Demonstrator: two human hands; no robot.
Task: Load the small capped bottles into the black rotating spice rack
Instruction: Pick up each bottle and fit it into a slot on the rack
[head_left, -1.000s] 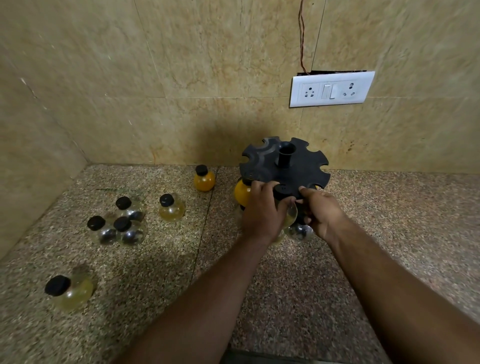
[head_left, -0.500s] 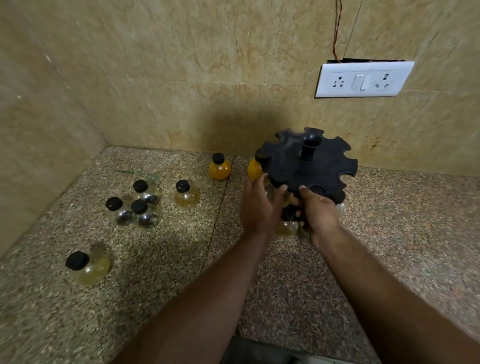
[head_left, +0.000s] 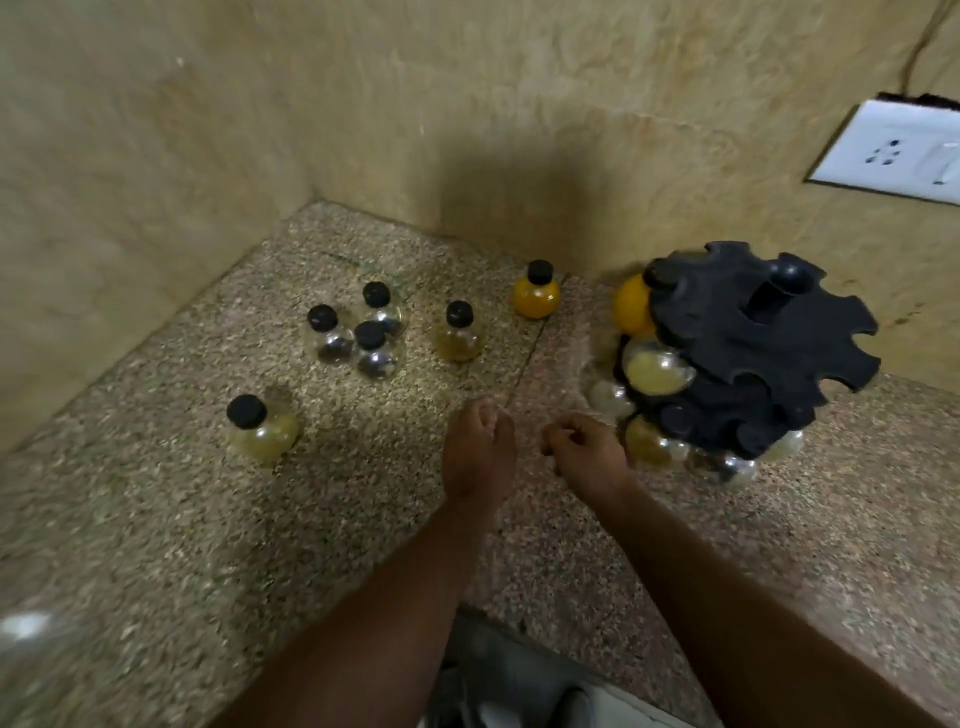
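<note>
Change: both hands are off the rack now, pulled back toward the person, and the view has swung left onto the loose bottles.
Head view, left hand (head_left: 480, 452): empty, fingers loosely curled, low over the counter (head_left: 156, 519) between rack and loose bottles — likely heading for the next pick.
Head view, right hand (head_left: 587, 452): empty too, fingers bent in, just beside the rack's lower tier, touching nothing I can make out.
Rack (head_left: 763, 338): black, two notched tiers, by the back wall on the right; bottles hang by their necks in the notches, which is why the bellies dangle below.
Loaded count: one orange on top, roughly six more around the near side; blur hides the far side.
Loose count: six — the orange bottle (head_left: 536, 293) nearest the rack, a pale yellow bottle (head_left: 460, 335), a cluster of three clear bottles (head_left: 358, 332), and a yellow bottle (head_left: 260, 431) standing alone up front.
Progress: about halfway, by my reckoning.
</note>
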